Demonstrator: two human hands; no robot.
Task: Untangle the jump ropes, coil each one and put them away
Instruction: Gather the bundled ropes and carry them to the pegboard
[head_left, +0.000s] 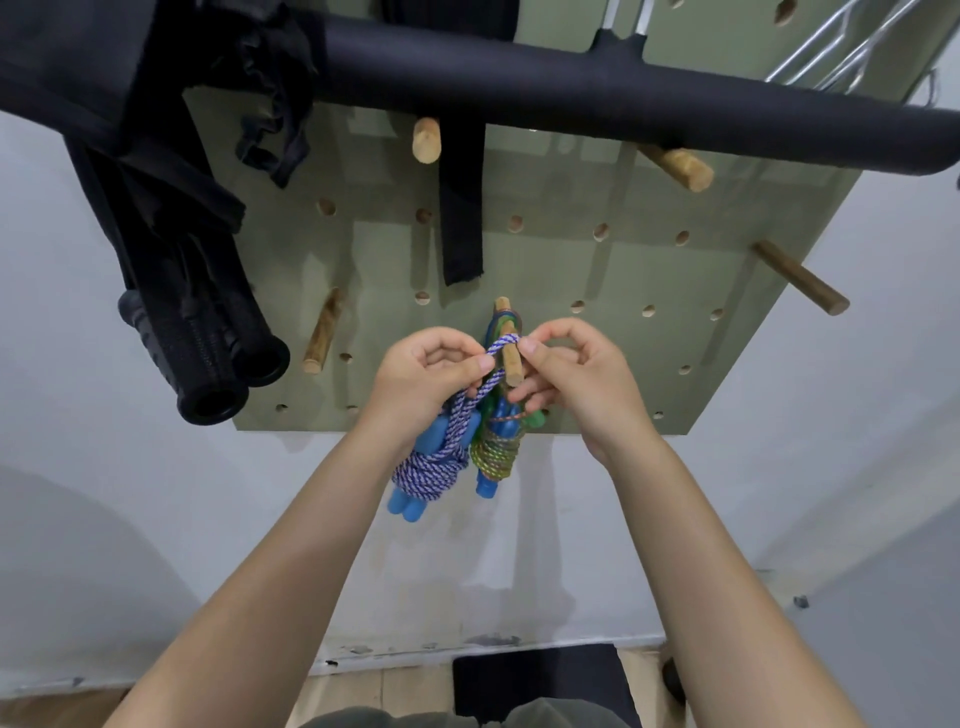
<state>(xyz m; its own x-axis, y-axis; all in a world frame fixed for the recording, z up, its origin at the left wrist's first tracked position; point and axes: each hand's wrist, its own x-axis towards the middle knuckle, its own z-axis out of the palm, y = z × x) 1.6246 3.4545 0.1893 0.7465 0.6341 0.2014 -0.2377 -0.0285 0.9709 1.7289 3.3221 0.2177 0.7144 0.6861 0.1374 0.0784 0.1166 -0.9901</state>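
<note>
Against the pegboard mid-frame, I see both hands, left and right, pinching the rope's limp loop over the peg; soft, light cord, best held there.

Green pegboard on a pale wall, full of round holes. Several wooden pegs sticking out: one short peg near the top, one thick peg to its right, one long dark peg at the right edge, one slim peg at lower left. Long black padded bar across the top, in front of the board. Flat black strap hanging down from behind the bar. Black fabric draped at upper left, two black ribbed grips below it. Metal wire rack in the upper right corner. Dark mat on a wooden floor at the bottom.
</note>
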